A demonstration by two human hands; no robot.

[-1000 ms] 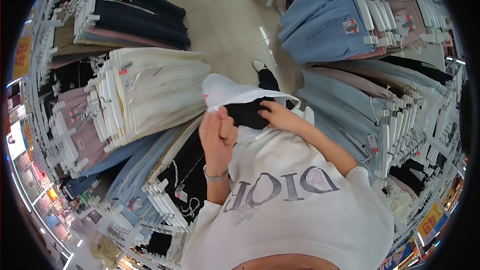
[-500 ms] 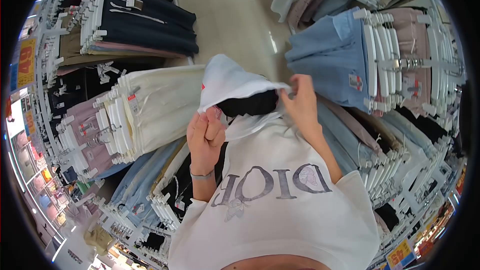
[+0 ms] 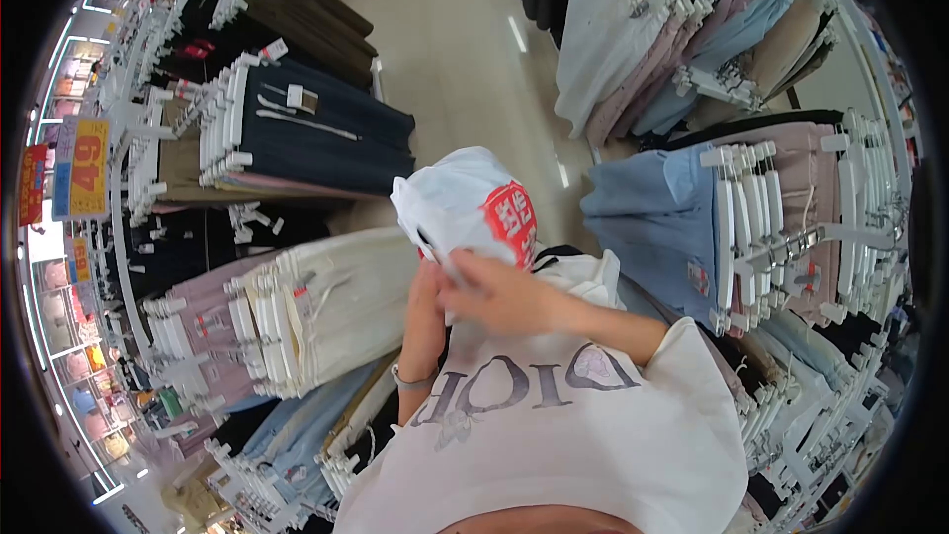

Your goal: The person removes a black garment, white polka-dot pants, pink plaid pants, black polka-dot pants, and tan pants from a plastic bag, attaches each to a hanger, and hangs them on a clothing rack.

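A white plastic bag [image 3: 445, 193] is held up in front of the wearer's body, above the aisle between two rows of racks. By the left hand [image 3: 426, 302], the near left edge of the bag is pinched, with the fingers curled in and the thumb tip raised against the film; part of this hand is hidden behind the other. The right hand [image 3: 504, 292] is crossed in front of it, palm inward, and its bent fingers are brought to the same edge; they are blurred, so whether they are closed on the film cannot be told. A pale band [image 3: 412, 379] is worn on the left wrist.

The bag is made of thin, slightly glossy film, which is bulged into a rounded shape and creased toward the hands. A red round print [image 3: 511, 221] with white characters is seen on its right side, and a narrow dark slit is shown at its left edge. The white shirt [image 3: 554, 455] below is of soft, matte cloth, and dark lettering is printed across it.

On the left, smooth navy trousers [image 3: 331, 133] with a white drawstring and cream trousers [image 3: 361, 282] in soft folds are hung close together. On the right, light blue trousers [image 3: 647, 213] are hung from white hangers. The floor [image 3: 460, 79] is laid in pale, polished tiles, in which ceiling lights are reflected
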